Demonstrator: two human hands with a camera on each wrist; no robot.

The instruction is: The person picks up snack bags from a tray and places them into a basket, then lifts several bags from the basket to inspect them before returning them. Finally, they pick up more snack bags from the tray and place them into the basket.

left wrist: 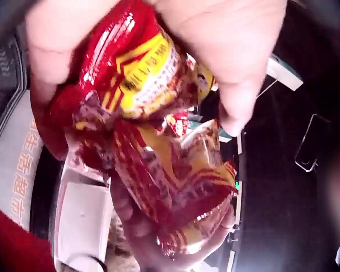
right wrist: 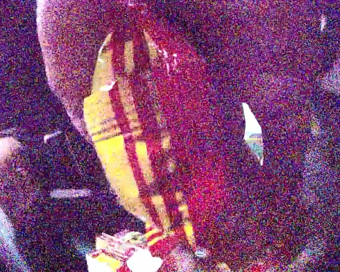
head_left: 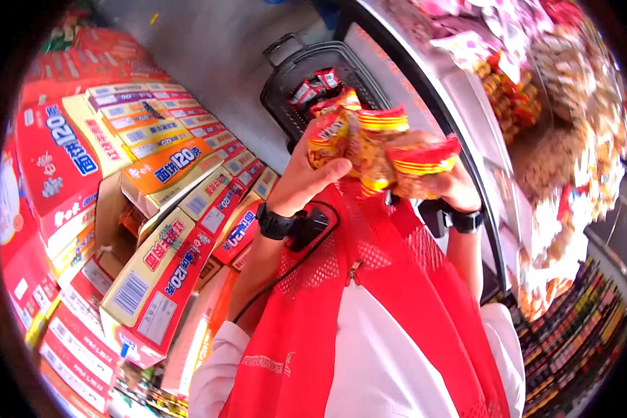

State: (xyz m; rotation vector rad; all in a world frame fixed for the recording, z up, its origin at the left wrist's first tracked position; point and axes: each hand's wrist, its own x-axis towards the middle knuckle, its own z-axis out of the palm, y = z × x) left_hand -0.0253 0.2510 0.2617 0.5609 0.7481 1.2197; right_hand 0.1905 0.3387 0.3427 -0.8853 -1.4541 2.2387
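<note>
In the head view both hands are raised in front of the chest, full of red-and-yellow snack packets. My left hand [head_left: 301,180] grips some packets [head_left: 327,139], thumb on the near side. On the other side my right hand [head_left: 461,189] holds another packet [head_left: 421,157] from its outer end. The left wrist view has a packet [left wrist: 144,73] between thumb and fingers, and other packets [left wrist: 170,175] lying in the right palm below. A striped packet [right wrist: 122,147] fills the grainy right wrist view. Beyond the hands stands a dark shopping basket [head_left: 275,87] with red-and-black packs [head_left: 317,87] inside.
Stacked printed cartons [head_left: 167,272] rise along the left, one of them cut open. A display of bagged goods [head_left: 557,146] lines the right behind a dark-edged ledge [head_left: 460,132]. Grey floor [head_left: 216,42] runs beside the basket. Shelves of bottles [head_left: 571,348] stand at lower right.
</note>
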